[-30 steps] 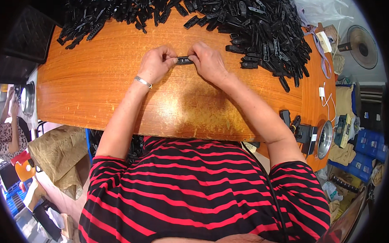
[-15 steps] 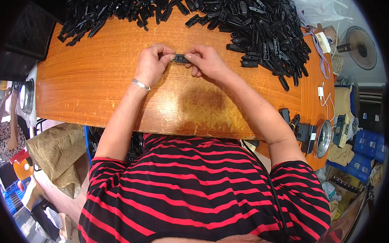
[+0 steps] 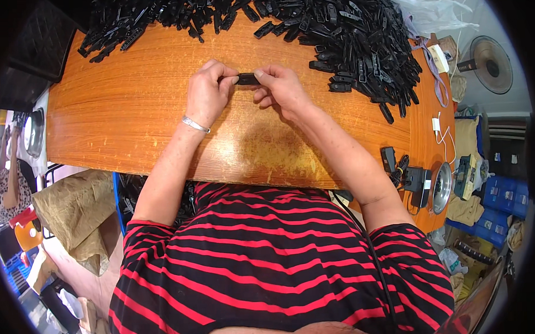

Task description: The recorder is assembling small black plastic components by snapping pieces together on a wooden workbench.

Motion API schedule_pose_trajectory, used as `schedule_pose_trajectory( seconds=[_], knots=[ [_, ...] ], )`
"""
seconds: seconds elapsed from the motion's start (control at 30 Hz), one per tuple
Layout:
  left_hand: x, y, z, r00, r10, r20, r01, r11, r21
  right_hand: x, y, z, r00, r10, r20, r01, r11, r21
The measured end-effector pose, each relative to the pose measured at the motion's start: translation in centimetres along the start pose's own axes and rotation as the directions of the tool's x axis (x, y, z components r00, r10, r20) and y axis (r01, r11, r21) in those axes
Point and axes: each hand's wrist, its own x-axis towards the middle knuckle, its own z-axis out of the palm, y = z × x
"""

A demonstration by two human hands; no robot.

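Note:
A small, oblong black plastic part (image 3: 248,79) is pinched between both my hands over the wooden table. My left hand (image 3: 210,89) grips one end between thumb and forefinger, with a silver bracelet on that wrist. At the other end, my right hand (image 3: 280,87) holds it by thumb and forefinger, its other fingers curled below. The part lies level, its smooth dark face showing; its ends are hidden under my fingertips. A big heap of similar black plastic parts (image 3: 357,46) spreads along the far side of the table and round to the right.
The wooden table (image 3: 118,119) has a worn front edge close to my body. On its right stand a black power adapter (image 3: 418,179) with cables and a round metal dish (image 3: 442,187). A fan (image 3: 491,65) is beyond. Brown wrapping paper (image 3: 74,203) hangs at the left; another person (image 3: 9,182) sits farther left.
The black plastic part has been turned in my fingers: its face with openings showed before, a smoother face shows now. Both hands keep their pinch in nearly the same place.

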Motion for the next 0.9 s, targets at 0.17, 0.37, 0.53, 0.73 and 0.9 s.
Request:
schedule_pose_trajectory(
  seconds=[0.17,0.37,0.53,0.73,0.9],
  knots=[
    [0.3,0.4,0.0,0.986,-0.166,0.027,0.168,0.970,-0.175,-0.4,0.4,-1.0,0.995,-0.066,0.074,0.055,0.987,0.149],
    [0.1,0.7,0.3,0.948,-0.269,0.172,0.319,0.798,-0.511,-1.8,0.7,-1.3,0.969,-0.200,0.146,0.168,0.965,0.202],
    [0.1,0.0,0.5,0.942,-0.230,0.244,0.333,0.734,-0.592,-3.0,0.5,-0.7,0.967,-0.247,0.059,0.240,0.965,0.107],
    [-0.6,0.3,0.6,0.915,-0.259,0.310,0.398,0.461,-0.793,-4.2,0.7,0.3,0.867,-0.498,-0.012,0.469,0.824,-0.319],
    [-1.6,2.1,-0.1,0.844,-0.311,0.436,0.511,0.222,-0.831,-4.6,0.7,0.4,0.682,-0.732,0.000,0.600,0.558,-0.574]
  ],
)
